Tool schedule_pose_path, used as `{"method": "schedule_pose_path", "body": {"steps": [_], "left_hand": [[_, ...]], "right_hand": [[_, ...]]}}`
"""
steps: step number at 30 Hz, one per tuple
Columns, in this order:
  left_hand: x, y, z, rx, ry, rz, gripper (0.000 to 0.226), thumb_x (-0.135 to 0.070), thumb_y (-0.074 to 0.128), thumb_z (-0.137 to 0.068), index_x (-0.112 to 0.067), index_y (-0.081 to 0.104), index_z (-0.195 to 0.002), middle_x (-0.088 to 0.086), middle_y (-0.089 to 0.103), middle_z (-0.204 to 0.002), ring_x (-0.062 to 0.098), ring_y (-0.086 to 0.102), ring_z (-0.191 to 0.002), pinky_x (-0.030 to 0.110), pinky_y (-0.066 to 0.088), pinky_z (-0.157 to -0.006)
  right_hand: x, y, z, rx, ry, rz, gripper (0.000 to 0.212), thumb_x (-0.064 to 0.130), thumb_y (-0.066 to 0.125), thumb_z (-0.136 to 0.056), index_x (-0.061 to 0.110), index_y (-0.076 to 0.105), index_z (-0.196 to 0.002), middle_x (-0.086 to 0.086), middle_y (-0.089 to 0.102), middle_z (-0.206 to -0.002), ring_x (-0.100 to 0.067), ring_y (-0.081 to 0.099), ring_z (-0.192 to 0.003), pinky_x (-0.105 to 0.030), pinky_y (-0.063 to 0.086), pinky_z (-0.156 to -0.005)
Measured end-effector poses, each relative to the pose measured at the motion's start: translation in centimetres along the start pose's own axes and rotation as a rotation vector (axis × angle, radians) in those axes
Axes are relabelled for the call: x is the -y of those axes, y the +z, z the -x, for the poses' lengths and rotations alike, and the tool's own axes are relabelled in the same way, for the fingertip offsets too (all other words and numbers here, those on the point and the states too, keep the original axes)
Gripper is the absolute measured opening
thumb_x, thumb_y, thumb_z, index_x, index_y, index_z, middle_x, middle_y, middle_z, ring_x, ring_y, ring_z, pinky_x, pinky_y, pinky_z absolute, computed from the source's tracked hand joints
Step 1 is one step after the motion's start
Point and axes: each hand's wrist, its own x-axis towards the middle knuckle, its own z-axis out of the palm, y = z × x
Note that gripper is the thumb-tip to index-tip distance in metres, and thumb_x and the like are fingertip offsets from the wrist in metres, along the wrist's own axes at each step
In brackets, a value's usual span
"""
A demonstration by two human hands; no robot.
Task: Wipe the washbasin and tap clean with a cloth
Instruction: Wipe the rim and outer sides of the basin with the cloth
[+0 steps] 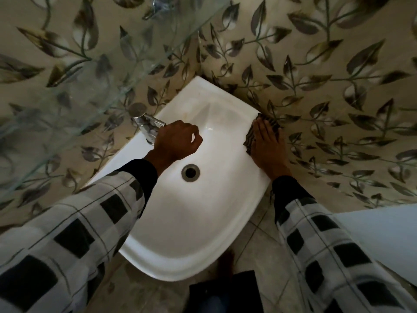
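A person's right hand [267, 143], fingers flat, presses the striped cloth [250, 138] on the washbasin [180, 245] rim at 3 o'clock. The left hand [178, 143] hovers loosely curled and empty by the tap [146, 123] at 10 o'clock. Firm, overlapping strokes along the rim should work best. One cloth, one tap, one basin.

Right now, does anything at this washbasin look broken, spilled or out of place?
Nothing stands out. The washbasin looks whole, the tap sits at its rim, and the right hand presses the striped cloth flat on the opposite rim.
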Motion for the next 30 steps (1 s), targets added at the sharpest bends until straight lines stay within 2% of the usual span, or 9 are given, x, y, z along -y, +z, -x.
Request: {"method": "schedule_pose_path", "body": {"steps": [4,7,12,16,20,23,25,27,30], "left_hand": [[0.5,-0.2,-0.3,0.068,-0.096,0.080,0.037,-0.050,0.037,-0.085,-0.028,0.067,-0.084,-0.004,0.069,-0.077,0.023,0.065,-0.081,0.035,0.053,-0.070],[0.1,-0.5,-0.1,0.082,-0.098,0.109,0.044,-0.052,0.030,-0.083,-0.030,0.067,-0.088,-0.005,0.069,-0.080,0.023,0.065,-0.083,0.040,0.055,-0.073],[0.5,-0.5,-0.3,0.077,-0.107,0.088,0.047,-0.050,0.033,-0.084,-0.026,0.071,-0.096,-0.005,0.073,-0.084,0.024,0.067,-0.087,0.039,0.056,-0.074],[0.8,-0.1,-0.4,0.100,-0.085,0.080,0.046,-0.050,0.035,-0.085,-0.027,0.073,-0.096,-0.005,0.074,-0.086,0.024,0.069,-0.085,0.036,0.056,-0.074],[0.9,-0.2,-0.8,0.167,-0.100,0.150,0.026,-0.050,0.051,-0.087,-0.035,0.071,-0.095,-0.018,0.068,-0.081,0.015,0.069,-0.087,0.029,0.050,-0.075],[1.1,-0.8,-1.1,0.241,-0.136,0.223,0.020,-0.056,0.059,-0.086,-0.043,0.069,-0.097,-0.030,0.058,-0.073,0.007,0.067,-0.089,0.033,0.052,-0.087],[1.1,-0.9,-1.4,0.294,-0.156,0.268,0.023,-0.061,0.060,-0.087,-0.046,0.068,-0.101,-0.028,0.064,-0.079,0.005,0.065,-0.092,0.034,0.050,-0.091],[0.7,-0.9,-1.8,0.329,-0.166,0.274,0.027,-0.065,0.059,-0.087,-0.047,0.068,-0.104,-0.027,0.065,-0.084,0.004,0.064,-0.094,0.031,0.047,-0.087],[0.1,-0.5,-2.1,0.355,-0.151,0.146,0.037,-0.073,0.053,-0.085,-0.049,0.063,-0.112,-0.030,0.066,-0.099,0.005,0.064,-0.105,0.030,0.042,-0.083]], "right_hand": [[-1.7,0.1,-1.3,0.026,-0.150,0.012,0.071,0.039,0.020,-0.094,0.008,0.025,-0.157,-0.010,0.030,-0.162,-0.027,0.030,-0.149,-0.055,0.022,-0.118],[-2.6,0.8,-1.9,-0.003,-0.181,0.015,0.065,0.033,0.025,-0.097,0.009,0.026,-0.157,-0.010,0.032,-0.162,-0.027,0.031,-0.148,-0.056,0.024,-0.117],[-2.1,0.5,-5.5,0.041,-0.323,0.066,0.065,0.034,0.022,-0.098,0.009,0.024,-0.158,-0.010,0.029,-0.163,-0.026,0.030,-0.149,-0.054,0.018,-0.119],[-2.8,0.9,-4.5,-0.023,-0.292,0.059,0.066,0.032,0.035,-0.098,0.010,0.020,-0.159,-0.007,0.023,-0.165,-0.023,0.027,-0.151,-0.051,0.022,-0.119],[-2.8,0.9,-5.3,-0.043,-0.280,0.081,0.067,0.031,0.033,-0.099,0.010,0.015,-0.160,-0.008,0.018,-0.166,-0.023,0.020,-0.153,-0.050,0.020,-0.121],[-2.1,0.8,-7.2,-0.020,-0.342,0.143,0.065,0.030,0.030,-0.100,0.010,0.016,-0.160,-0.007,0.019,-0.166,-0.023,0.020,-0.153,-0.050,0.017,-0.121],[-1.9,0.8,-8.0,0.001,-0.368,0.177,0.066,0.032,0.029,-0.099,0.012,0.014,-0.160,-0.006,0.018,-0.167,-0.022,0.018,-0.153,-0.048,0.013,-0.122],[-2.2,0.7,-8.1,0.013,-0.381,0.184,0.066,0.033,0.028,-0.099,0.012,0.015,-0.160,-0.006,0.019,-0.166,-0.021,0.017,-0.153,-0.047,0.011,-0.122],[-1.6,0.4,-8.7,0.040,-0.416,0.224,0.072,0.038,0.021,-0.093,0.010,0.018,-0.159,-0.007,0.019,-0.166,-0.023,0.018,-0.153,-0.050,0.014,-0.121]]}}
